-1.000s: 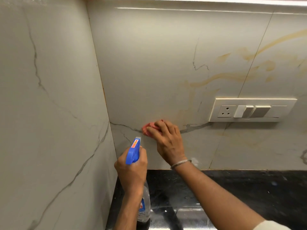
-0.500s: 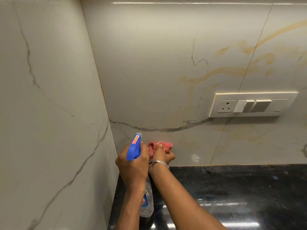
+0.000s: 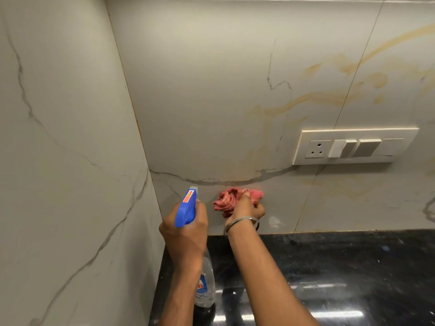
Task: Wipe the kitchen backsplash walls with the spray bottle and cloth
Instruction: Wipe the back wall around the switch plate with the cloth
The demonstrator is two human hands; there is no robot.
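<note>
The marble-look backsplash (image 3: pixel 223 90) fills the back wall and meets a side wall (image 3: pixel 58 161) at the left corner. My right hand (image 3: pixel 247 209) presses a bunched red cloth (image 3: pixel 226 200) against the lower part of the back wall, just above the counter. My left hand (image 3: pixel 186 234) grips a clear spray bottle (image 3: pixel 206 288) with a blue trigger head (image 3: pixel 187 208), held upright beside the cloth with the nozzle toward the wall. A metal bangle sits on my right wrist.
A cream switch plate with a socket (image 3: pixel 350 147) is mounted on the back wall to the right. A glossy black stone counter (image 3: pixel 341 274) runs below the wall. Yellowish veins mark the tiles at the upper right.
My right hand has slid the cloth down the wall from the grey vein to near the counter, then a little right. The spray bottle hand has stayed put.
</note>
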